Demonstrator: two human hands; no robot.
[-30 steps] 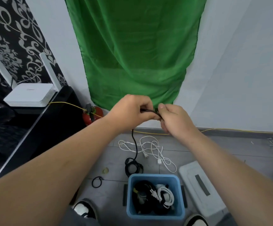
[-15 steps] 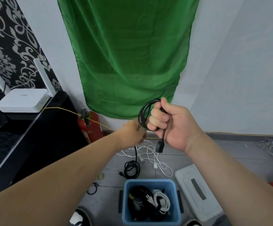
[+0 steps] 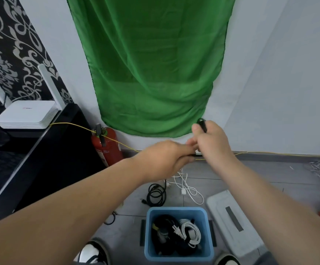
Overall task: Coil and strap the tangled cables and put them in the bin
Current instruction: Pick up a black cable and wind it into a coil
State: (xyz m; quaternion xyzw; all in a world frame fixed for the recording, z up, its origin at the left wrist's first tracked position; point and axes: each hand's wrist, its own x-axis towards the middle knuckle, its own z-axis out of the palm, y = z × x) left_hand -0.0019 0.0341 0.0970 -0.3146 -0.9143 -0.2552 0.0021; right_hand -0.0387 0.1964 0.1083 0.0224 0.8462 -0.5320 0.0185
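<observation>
Head view: right grip (image 3: 212, 142) clenched round black cable (image 3: 202, 125); left grip (image 3: 166, 157) pinching same cable, both raised beyond bin (image 3: 178, 256). Coiled cables (image 3: 190, 232) lie inside bin, loose cables (image 3: 156, 195) just beyond it.

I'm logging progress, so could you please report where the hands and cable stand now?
Right hand grips black cable, end poking up; left hand holds it lower. Blue bin part-filled. White cable loose on floor.

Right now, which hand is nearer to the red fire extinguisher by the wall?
Left. The left hand is to the right of the fire extinguisher; the right hand, gripping the black cable, is farther right.
</observation>
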